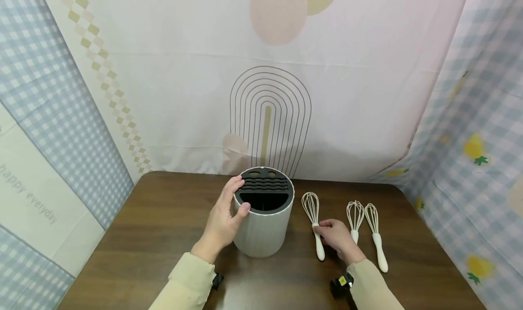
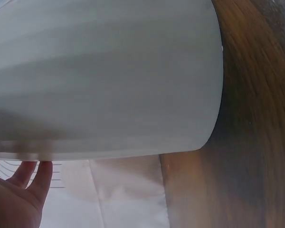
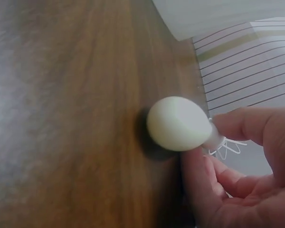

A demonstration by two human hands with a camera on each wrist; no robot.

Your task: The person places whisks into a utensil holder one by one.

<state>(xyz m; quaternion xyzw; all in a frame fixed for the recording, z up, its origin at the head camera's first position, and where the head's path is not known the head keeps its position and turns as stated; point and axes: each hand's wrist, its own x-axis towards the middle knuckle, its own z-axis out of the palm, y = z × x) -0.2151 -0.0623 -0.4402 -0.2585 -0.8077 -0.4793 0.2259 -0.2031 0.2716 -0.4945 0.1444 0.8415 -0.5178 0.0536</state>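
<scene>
A pale grey cylindrical container with a black slotted lid stands upright on the table. My left hand grips its upper left side, with thumb and fingertips at the rim; in the left wrist view the hand lies against the container wall. To the right, my right hand pinches a white whisk near the top of its handle. The right wrist view shows the handle's rounded end close to the camera, with the right hand's fingers around the handle behind it.
Two more white whisks, one partly behind the right hand and one further right, lie on the brown wooden table. A pale patterned cloth hangs behind the table, with checked cloth at both sides.
</scene>
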